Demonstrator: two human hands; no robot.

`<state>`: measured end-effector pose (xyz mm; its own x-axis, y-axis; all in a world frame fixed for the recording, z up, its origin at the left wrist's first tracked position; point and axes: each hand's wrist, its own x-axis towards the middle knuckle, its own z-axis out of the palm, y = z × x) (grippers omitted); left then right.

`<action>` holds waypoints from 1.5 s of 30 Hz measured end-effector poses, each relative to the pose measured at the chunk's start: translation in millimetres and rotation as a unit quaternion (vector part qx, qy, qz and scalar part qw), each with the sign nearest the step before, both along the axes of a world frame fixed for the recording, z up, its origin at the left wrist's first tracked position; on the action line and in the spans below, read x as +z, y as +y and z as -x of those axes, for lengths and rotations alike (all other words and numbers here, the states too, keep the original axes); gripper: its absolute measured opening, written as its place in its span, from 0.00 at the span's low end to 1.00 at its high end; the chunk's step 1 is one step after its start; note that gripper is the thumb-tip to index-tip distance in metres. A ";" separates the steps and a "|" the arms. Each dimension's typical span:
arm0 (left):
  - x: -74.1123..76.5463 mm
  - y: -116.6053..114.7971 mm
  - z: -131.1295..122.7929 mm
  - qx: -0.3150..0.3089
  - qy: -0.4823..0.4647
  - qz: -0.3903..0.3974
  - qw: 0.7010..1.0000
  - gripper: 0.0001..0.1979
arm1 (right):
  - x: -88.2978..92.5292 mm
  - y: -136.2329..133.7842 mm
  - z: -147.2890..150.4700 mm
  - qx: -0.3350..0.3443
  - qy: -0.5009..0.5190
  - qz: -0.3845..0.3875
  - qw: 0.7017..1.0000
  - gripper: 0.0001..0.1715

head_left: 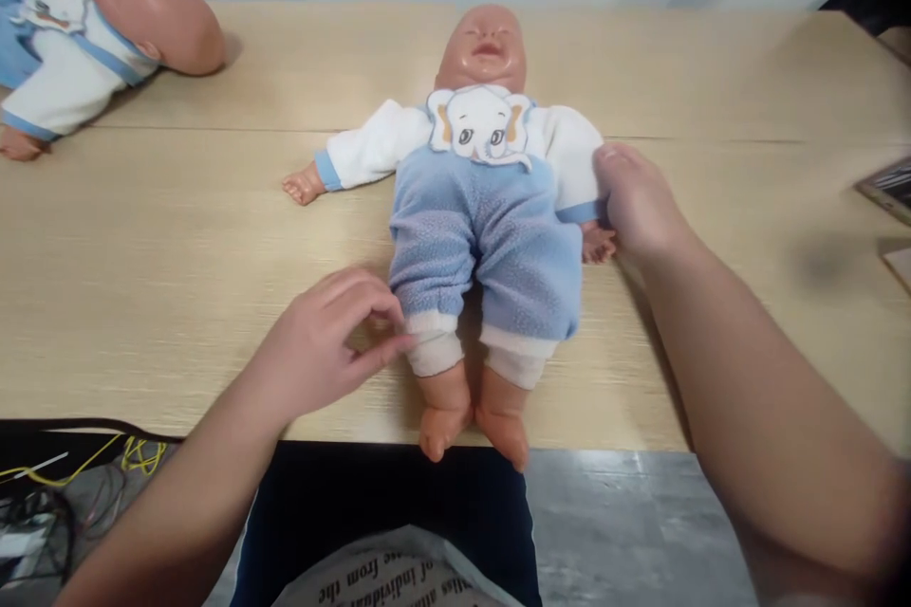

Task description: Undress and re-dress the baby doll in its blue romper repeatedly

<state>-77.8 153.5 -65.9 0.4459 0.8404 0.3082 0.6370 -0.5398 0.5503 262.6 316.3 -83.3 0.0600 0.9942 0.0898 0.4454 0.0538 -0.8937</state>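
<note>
A baby doll (491, 199) lies on its back on the table, head away from me. It wears a white top with an elephant bib (482, 125) and blue trousers (455, 209) with white cuffs. Its bare feet (474, 413) reach over the near table edge. My left hand (334, 332) is beside the leg on the left, fingers curled, with a gap between thumb and forefinger; the thumb tip touches the white cuff (436, 346). At the right, my right hand (637, 199) grips the doll's white sleeve (575, 156) near the blue wristband, its fingers partly hidden and blurred.
A second doll (160, 14) in similar clothes lies on its side at the far left of the wooden table (213, 228). Yellow cables (142, 453) and other wires hang below at the left. Flat objects (889, 185) sit at the right edge.
</note>
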 end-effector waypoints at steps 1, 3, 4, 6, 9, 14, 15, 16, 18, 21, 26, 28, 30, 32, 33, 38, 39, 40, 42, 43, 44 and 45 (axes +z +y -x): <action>-3.0 -2.7 -1.6 -0.001 0.007 0.003 1.000 0.05 | 0.5 0.7 -0.2 -0.018 -0.003 -0.008 1.000 0.16; -8.1 -6.8 -4.9 0.007 0.015 0.010 1.000 0.03 | 1.4 2.7 -3.0 -0.052 -0.034 -0.055 0.997 0.16; -9.9 -8.2 -6.1 0.015 0.016 0.014 1.000 0.02 | 2.5 2.5 -4.7 -0.066 -0.065 -0.096 0.991 0.16; -12.1 -9.7 -7.1 0.030 0.018 0.016 0.999 0.03 | 8.1 -5.6 -5.1 -0.071 -0.126 -0.192 0.971 0.17; -12.4 -10.1 -5.8 0.031 0.026 -0.008 0.999 0.03 | 26.6 -48.9 9.5 -0.030 -0.176 -0.292 0.940 0.19; -11.6 -10.3 -3.4 0.025 0.045 -0.053 0.997 0.02 | 48.4 -175.3 58.0 0.232 -0.211 -0.259 0.914 0.27; -11.4 -10.4 -3.5 0.025 0.050 -0.051 0.997 0.01 | 46.9 -196.6 65.8 0.295 -0.228 -0.252 0.893 0.29; -11.1 -10.6 -3.8 0.026 0.052 -0.046 0.997 0.01 | 43.8 -214.0 72.3 0.320 -0.254 -0.243 0.880 0.28; -10.2 -10.9 -4.9 0.030 0.044 -0.034 0.998 0.02 | 34.9 -236.5 82.1 0.304 -0.306 -0.233 0.871 0.26; -9.0 -11.3 -6.3 0.037 0.008 -0.019 0.999 0.02 | 24.4 -247.1 92.2 0.259 -0.364 -0.224 0.866 0.26; -9.8 -11.9 -6.5 0.028 -0.023 -0.019 0.999 0.02 | 27.1 -248.7 106.6 0.243 -0.384 -0.212 0.865 0.24; -10.8 -11.9 -6.2 0.027 -0.021 -0.020 0.999 0.03 | 29.4 -251.3 112.3 0.228 -0.378 -0.211 0.872 0.25; -12.1 -11.2 -5.6 0.028 -0.021 -0.024 0.999 0.03 | 28.9 -254.8 118.1 0.210 -0.379 -0.205 0.878 0.25; -13.4 -10.2 -4.7 0.029 -0.027 -0.033 0.999 0.03 | 25.2 -258.8 124.0 0.198 -0.383 -0.196 0.881 0.23; -13.9 -9.9 -4.4 0.029 -0.030 -0.039 0.998 0.03 | 22.2 -260.8 126.8 0.193 -0.382 -0.190 0.883 0.22; -11.3 -19.1 -9.8 0.018 -0.021 -0.074 0.997 0.03 | 2.7 -268.1 137.7 0.152 -0.315 -0.168 0.922 0.25; -9.3 -23.6 -12.5 0.011 -0.011 -0.086 0.996 0.03 | -0.7 -268.6 139.0 0.140 -0.301 -0.171 0.928 0.25; -7.2 -28.6 -15.4 0.003 0.000 -0.100 0.995 0.03 | -3.6 -269.0 139.9 0.126 -0.289 -0.177 0.932 0.25; -3.5 -37.9 -20.0 -0.006 0.012 -0.127 0.992 0.03 | -7.8 -269.3 140.9 0.102 -0.267 -0.200 0.937 0.26; -2.7 -41.4 -20.9 -0.005 0.010 -0.134 0.991 0.03 | -9.1 -269.4 140.8 0.093 -0.255 -0.218 0.937 0.26; -2.7 -43.9 -20.8 -0.001 0.001 -0.137 0.991 0.03 | -9.9 -269.6 140.3 0.083 -0.243 -0.235 0.937 0.26; -3.7 -45.3 -19.7 0.007 -0.015 -0.137 0.990 0.03 | -10.3 -269.8 139.5 0.076 -0.230 -0.248 0.938 0.24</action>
